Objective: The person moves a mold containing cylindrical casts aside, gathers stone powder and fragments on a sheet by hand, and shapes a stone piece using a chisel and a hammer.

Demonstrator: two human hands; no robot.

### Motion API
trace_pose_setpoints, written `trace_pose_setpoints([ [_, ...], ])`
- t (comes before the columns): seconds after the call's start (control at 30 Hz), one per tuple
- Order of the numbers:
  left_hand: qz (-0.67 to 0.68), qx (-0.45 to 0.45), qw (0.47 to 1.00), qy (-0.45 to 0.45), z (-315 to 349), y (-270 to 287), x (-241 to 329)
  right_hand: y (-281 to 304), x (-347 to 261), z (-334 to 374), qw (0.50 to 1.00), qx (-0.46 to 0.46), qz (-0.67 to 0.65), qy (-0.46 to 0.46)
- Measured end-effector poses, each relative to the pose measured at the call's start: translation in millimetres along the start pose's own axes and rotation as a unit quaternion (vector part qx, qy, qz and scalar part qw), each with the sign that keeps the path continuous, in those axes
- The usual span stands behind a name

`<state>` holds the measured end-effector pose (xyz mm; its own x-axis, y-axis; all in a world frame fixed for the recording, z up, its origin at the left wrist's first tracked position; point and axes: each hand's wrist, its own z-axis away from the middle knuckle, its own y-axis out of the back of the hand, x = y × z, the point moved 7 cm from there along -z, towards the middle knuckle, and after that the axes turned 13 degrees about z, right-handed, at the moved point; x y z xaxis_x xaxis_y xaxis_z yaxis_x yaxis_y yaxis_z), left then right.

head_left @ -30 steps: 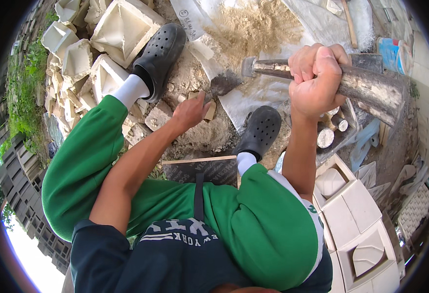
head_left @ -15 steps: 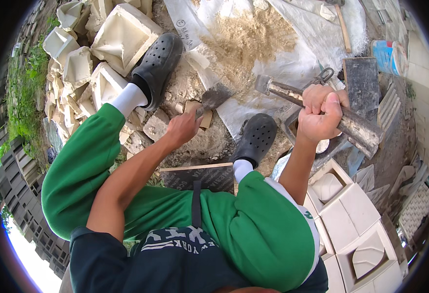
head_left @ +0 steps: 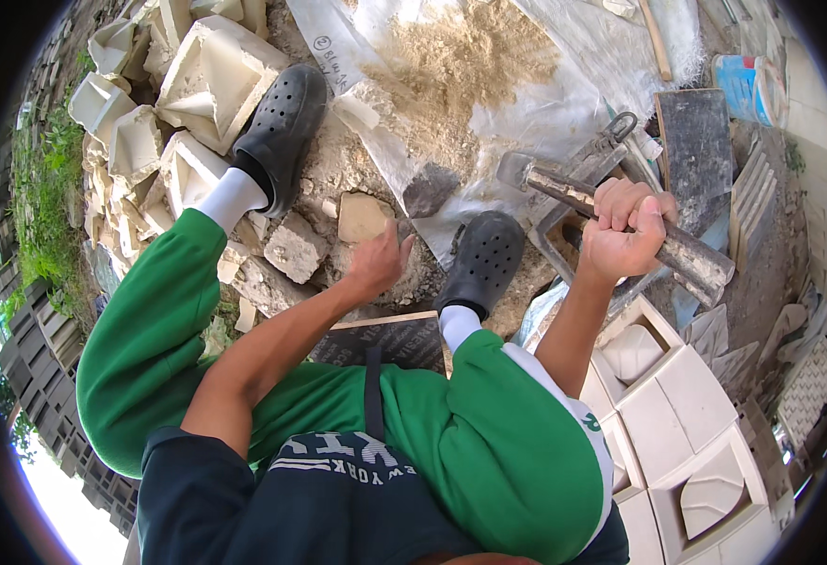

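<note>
My right hand (head_left: pixel 624 231) is closed around the thick, worn handle of a hammer (head_left: pixel 691 264). The hammer slants across the view, its metal head at the upper left, above the grey clog on my right foot. My left hand (head_left: pixel 381 262) is over the rubble between my feet, thumb and index finger apart, with nothing visible in it; its other fingers curl partly out of sight. Just beyond its fingertips lies a flat tan block piece (head_left: pixel 364 217). A dark grey chunk (head_left: pixel 430 190) rests farther off, at the edge of a white plastic sheet (head_left: pixel 517 132).
Broken cream hollow blocks (head_left: pixel 216 85) are heaped at the left. Sandy powder (head_left: pixel 465 56) covers part of the sheet. Whole cream blocks (head_left: pixel 663 405) stand at my right. A dark board (head_left: pixel 696 151) and a blue-and-white bucket (head_left: pixel 748 89) lie at the far right.
My left hand has come away from the tan piece, which now shows more fully. The dark chunk has shifted slightly right. My right hand still holds the hammer, and the view has moved a little.
</note>
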<state>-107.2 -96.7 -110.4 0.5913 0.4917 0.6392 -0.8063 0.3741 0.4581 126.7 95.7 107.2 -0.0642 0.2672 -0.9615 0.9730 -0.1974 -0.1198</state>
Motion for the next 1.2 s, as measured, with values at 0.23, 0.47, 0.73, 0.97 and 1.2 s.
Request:
trace_pose_setpoints([
  [0.23,0.043,0.016,0.999,0.021,-2,-15,-9,-15,-6,-2,0.997,-0.049,-0.048,0.025],
  [0.47,0.039,0.054,0.998,-0.01,-16,0,1,-6,10,8,0.999,-0.02,-0.049,0.009],
  [0.73,0.036,0.056,0.997,-0.044,-40,10,19,-28,-16,-7,0.998,-0.056,-0.035,0.016],
  [0.97,0.013,0.055,0.998,-0.022,-41,11,13,-75,5,-15,0.998,-0.043,0.022,-0.035],
  [1.2,0.003,0.017,0.999,0.03,-39,17,20,-102,-16,-29,0.994,-0.068,0.065,-0.055],
])
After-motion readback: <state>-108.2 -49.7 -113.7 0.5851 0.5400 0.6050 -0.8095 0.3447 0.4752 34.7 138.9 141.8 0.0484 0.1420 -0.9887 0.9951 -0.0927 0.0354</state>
